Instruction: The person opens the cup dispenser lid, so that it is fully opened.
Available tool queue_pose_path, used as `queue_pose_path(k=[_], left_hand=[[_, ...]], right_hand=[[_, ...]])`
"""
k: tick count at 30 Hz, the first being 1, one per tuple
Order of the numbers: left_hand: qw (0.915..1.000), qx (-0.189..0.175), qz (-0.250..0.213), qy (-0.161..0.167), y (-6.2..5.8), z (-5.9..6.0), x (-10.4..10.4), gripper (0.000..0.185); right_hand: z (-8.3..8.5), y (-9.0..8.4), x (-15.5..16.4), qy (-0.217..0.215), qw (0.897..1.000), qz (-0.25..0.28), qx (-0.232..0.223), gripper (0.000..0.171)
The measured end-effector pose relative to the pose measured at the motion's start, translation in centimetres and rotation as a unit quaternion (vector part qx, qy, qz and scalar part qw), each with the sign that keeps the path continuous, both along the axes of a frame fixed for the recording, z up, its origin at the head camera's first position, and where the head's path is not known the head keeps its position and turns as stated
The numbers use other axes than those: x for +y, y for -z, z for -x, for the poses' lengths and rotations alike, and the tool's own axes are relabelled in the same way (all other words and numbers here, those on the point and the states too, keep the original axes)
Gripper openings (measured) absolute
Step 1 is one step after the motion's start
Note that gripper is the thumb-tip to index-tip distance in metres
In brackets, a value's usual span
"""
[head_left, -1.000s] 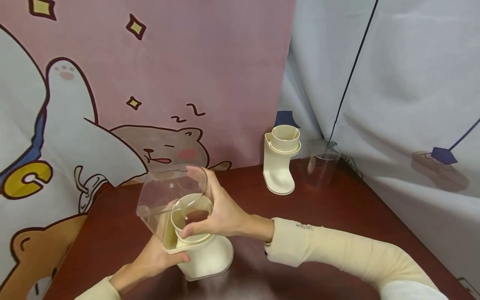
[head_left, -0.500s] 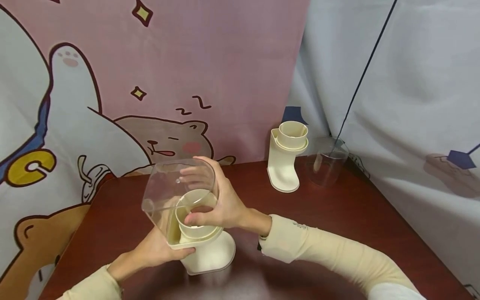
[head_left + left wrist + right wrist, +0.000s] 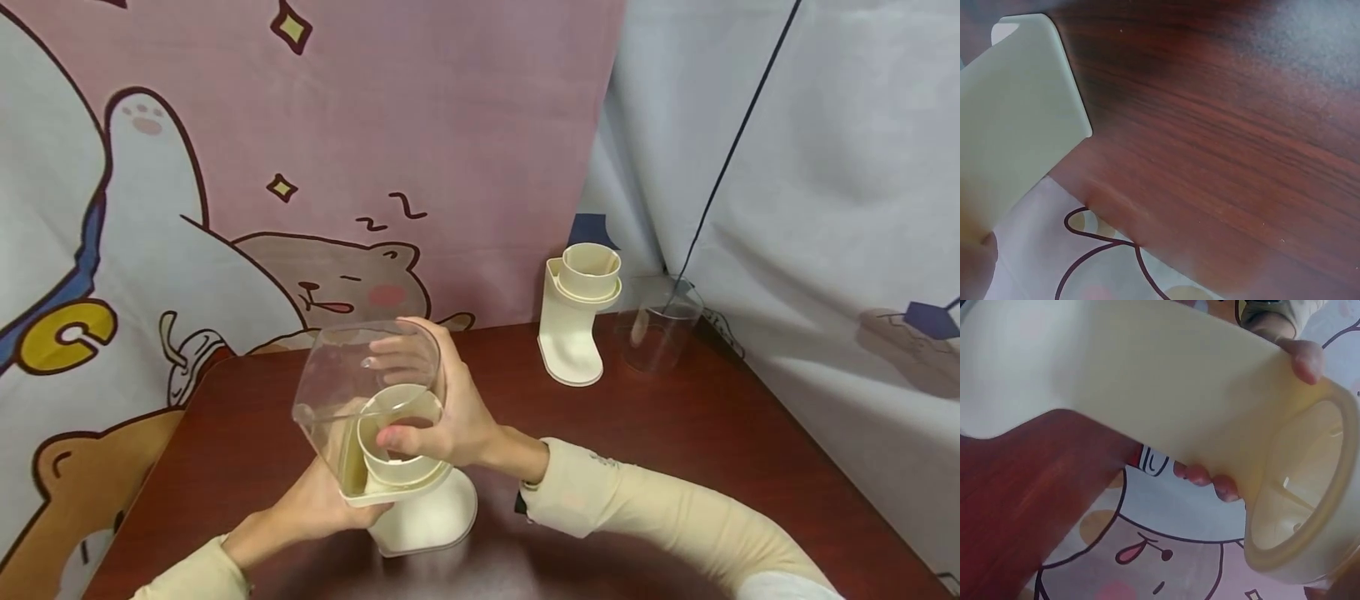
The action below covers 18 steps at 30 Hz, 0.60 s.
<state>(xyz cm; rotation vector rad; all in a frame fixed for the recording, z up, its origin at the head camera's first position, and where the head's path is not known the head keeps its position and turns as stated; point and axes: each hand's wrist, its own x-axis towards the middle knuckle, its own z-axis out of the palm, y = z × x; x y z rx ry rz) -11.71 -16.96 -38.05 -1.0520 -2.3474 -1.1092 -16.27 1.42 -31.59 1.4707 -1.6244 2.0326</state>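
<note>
A cream plastic stand sits on the dark wooden table near its front edge. On its round collar sits a clear plastic container, tilted to the left. My right hand wraps round the container from the right, thumb near the collar. From below left, my left hand grips the stand's upper part. The right wrist view shows the stand close up, its collar, and the left hand's fingertips curled round it. In the left wrist view the stand's foot rests on the table.
A second cream stand is at the back right of the table, with a clear cup beside it. A pink cartoon cloth hangs behind, and grey cloth closes off the right side.
The clear container has come a little more upright on the collar. Both hands keep their grips and have barely moved.
</note>
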Motion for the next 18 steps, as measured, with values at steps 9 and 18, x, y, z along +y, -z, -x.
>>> queue_pose_path(k=[9, 18], left_hand=[[0.9997, -0.018, 0.016, 0.004, 0.3, -0.1, -0.5, 0.089], [0.9994, -0.034, -0.002, 0.005, 0.9, -0.3, -0.7, 0.077]], right_hand=[[-0.6, -1.2, 0.6, -0.017, 0.998, 0.011, 0.063, 0.098], [0.6, -0.1, -0.3, 0.001, 0.999, 0.047, -0.004, 0.092]])
